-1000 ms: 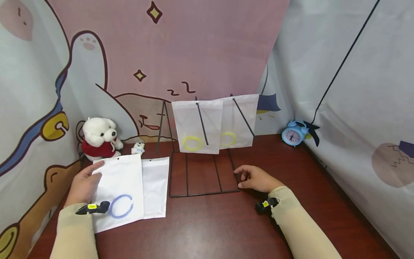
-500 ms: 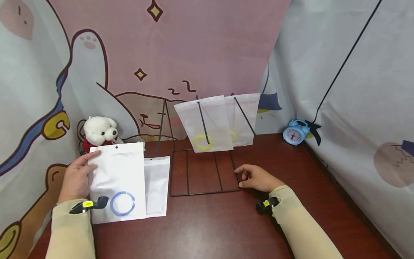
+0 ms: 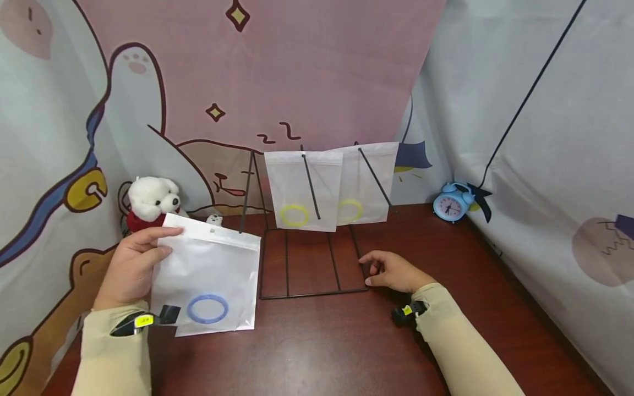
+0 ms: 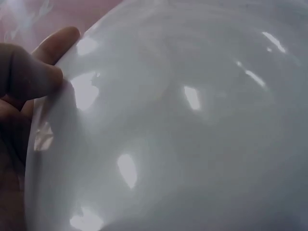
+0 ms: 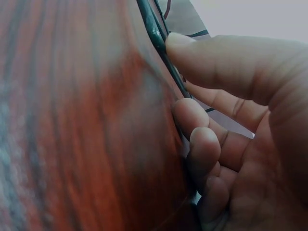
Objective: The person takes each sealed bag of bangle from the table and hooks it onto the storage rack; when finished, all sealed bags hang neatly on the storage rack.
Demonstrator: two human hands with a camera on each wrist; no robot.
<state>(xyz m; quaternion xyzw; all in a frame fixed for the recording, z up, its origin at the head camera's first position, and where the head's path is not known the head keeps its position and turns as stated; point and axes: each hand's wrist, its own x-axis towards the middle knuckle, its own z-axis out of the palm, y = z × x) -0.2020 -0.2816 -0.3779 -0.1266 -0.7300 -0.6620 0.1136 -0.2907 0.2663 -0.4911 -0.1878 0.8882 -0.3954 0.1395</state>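
In the head view my left hand (image 3: 131, 267) pinches a white zip bag (image 3: 210, 269) with a blue ring mark by its upper left edge, thumb on the front. The bag tilts and overlaps another white bag (image 3: 250, 313) lying on the table, mostly hidden. Its glossy white sheet (image 4: 168, 125) fills most of the left wrist view. At the front right corner of a black wire rack (image 3: 312, 297), my right hand (image 3: 393, 272) holds the base wire, thumb against it and fingers curled. Two white bags (image 3: 322, 187) with yellow rings hang from the rack's prongs.
A white plush bear (image 3: 153, 201) in red sits at the back left, with a small white figurine (image 3: 214, 220) beside it. Toward the back right stands a blue alarm clock (image 3: 451, 203). Printed cloth (image 3: 322, 71) walls the brown table (image 3: 317, 352).
My left hand has raised the blue-ringed bag, which has shifted right and tilted over the other one. The nearer hanging bag swung right, then back. My right hand stays put.
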